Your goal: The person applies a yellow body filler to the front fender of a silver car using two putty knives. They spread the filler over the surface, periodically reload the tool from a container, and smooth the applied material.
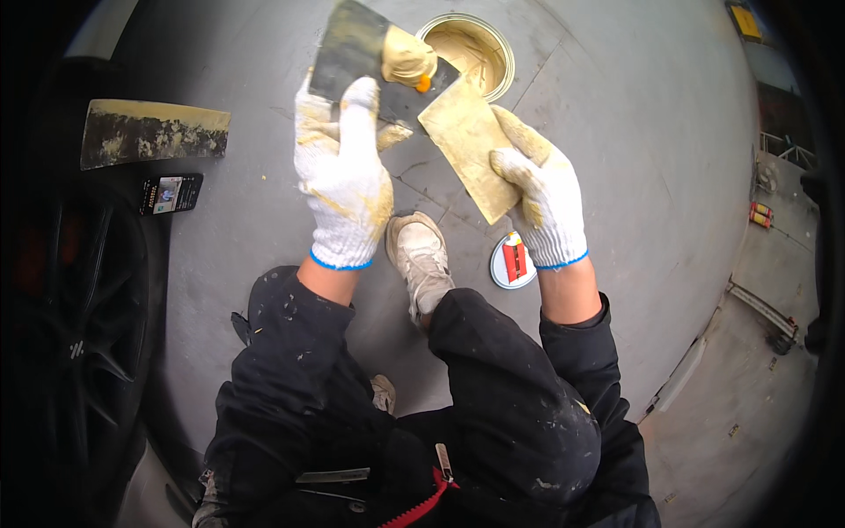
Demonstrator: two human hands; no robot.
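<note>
My left hand, in a white knit glove stained with putty, grips a dark flat mixing board with the thumb on top. On the board sits a lump of beige putty, with a small orange dab at its edge. My gloved right hand pinches a flat, putty-coated spreader between thumb and fingers. The spreader's far corner meets the board's right edge in view; whether they touch I cannot tell. Just beyond both hands stands an open round tin holding beige putty.
On the left lie a putty-smeared dark panel and a phone, above a black wheel. A round lid with a red patch rests on the grey floor below my right wrist. My shoe stands between my arms.
</note>
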